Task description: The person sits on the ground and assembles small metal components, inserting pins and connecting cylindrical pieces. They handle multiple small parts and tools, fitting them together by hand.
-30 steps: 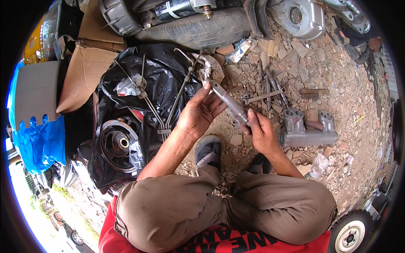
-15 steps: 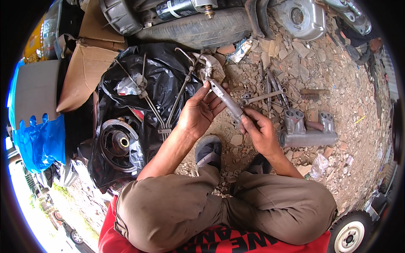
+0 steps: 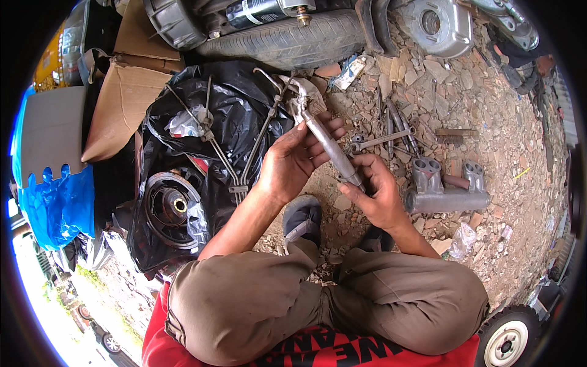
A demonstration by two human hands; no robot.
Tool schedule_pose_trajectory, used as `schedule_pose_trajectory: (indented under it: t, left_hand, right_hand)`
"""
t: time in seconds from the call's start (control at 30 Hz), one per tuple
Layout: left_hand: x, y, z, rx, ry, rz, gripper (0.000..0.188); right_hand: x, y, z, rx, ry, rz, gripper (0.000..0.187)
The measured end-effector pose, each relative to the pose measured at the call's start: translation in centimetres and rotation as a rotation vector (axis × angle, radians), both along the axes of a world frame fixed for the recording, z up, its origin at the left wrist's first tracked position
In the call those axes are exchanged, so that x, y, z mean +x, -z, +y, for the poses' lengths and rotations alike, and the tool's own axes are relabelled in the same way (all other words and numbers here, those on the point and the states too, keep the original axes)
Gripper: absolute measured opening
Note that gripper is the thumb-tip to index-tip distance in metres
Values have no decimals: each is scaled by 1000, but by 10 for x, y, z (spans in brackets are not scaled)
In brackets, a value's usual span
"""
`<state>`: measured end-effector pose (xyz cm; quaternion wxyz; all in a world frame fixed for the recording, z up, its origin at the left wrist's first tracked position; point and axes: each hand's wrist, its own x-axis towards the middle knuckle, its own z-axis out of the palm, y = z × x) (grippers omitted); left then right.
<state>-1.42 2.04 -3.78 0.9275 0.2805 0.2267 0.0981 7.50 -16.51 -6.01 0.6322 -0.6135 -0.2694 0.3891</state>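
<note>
A grey metal cylinder, narrower at its upper end, lies slantwise across my two hands. My left hand carries the upper part, thumb pressed on top and the other fingers stretched out behind it. Around the lower end is my right hand, its thumb and curled fingers loosely on either side. Just past the cylinder's upper tip, a bent metal pipe fitting rests on a pale cloth. To the right, an open-ended wrench lies across several thin metal rods on the rubble.
A cast metal manifold sits right of my right hand. Left of me, a black plastic bag bears metal linkage rods and a round wheel hub. Beyond lie a tyre and a metal housing. A wire brush lies right.
The cylinder has turned about its length and shifted slightly. My right thumb has moved down toward its lower end, and the right-hand grip has loosened. My left fingers have spread a little.
</note>
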Motion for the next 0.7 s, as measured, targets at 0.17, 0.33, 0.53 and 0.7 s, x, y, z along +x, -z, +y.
schedule_pose_trajectory:
  t: [0.17, 0.33, 0.53, 0.7]
  left_hand:
    - [1, -6, -3, -6, 18, -12, 50]
    - [2, -7, -2, -40, 28, -44, 52]
    - [3, -8, -1, -106, 33, -66, 58]
    - [2, -7, -1, -72, 55, -92, 62]
  right_hand:
    - [-2, -1, 0, 42, -4, 15, 44]
    - [-1, -1, -2, -1, -17, -22, 44]
    - [-7, 1, 0, 50, 91, -177, 37]
    - [-5, 0, -1, 54, 64, -382, 32]
